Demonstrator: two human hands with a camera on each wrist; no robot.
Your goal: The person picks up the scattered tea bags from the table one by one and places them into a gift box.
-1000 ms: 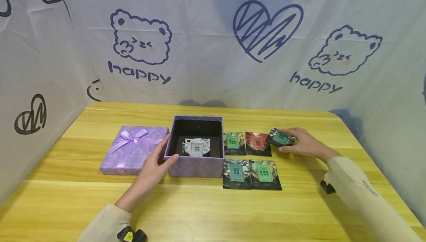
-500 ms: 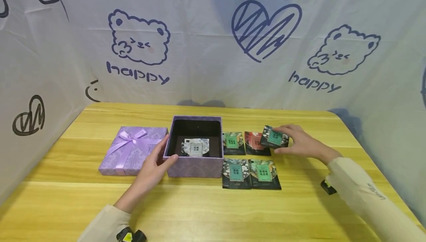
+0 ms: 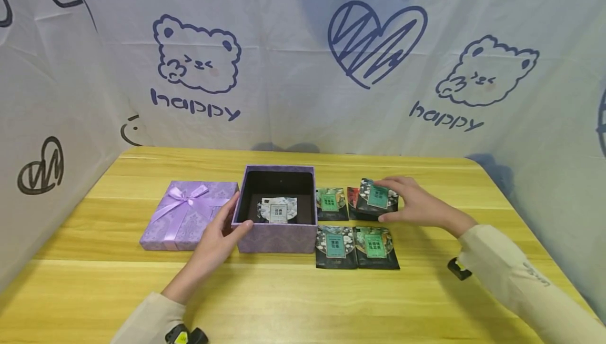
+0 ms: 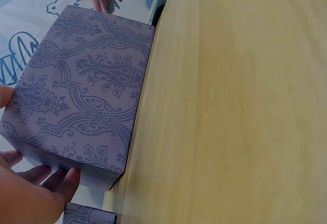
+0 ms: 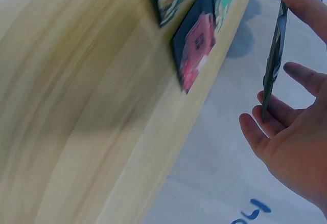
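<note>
A purple patterned gift box point(image 3: 276, 238) stands uncovered on the table, a silver-white tea sachet point(image 3: 278, 211) inside it. My left hand point(image 3: 219, 233) holds the box's front left corner, thumb near the front rim and fingers along the left side. My right hand point(image 3: 416, 204) pinches a black tea sachet with a teal label point(image 3: 377, 196) above the table. In the right wrist view this sachet point(image 5: 275, 55) appears edge-on between thumb and fingers. It partly covers a red-labelled sachet point(image 3: 352, 196) in the head view.
A purple lid point(image 3: 203, 218) with a ribbon bow lies left of the box. To the box's right lie a green-labelled sachet point(image 3: 331, 203), a teal-labelled sachet point(image 3: 335, 249) and another green-labelled sachet point(image 3: 377, 249). A drawn-on white cloth point(image 3: 284, 70) hangs behind the wooden table point(image 3: 284, 296).
My right hand has lifted the teal-labelled sachet and carried it left, from beside the red-labelled sachet to over it. My left hand has stayed at the box corner.
</note>
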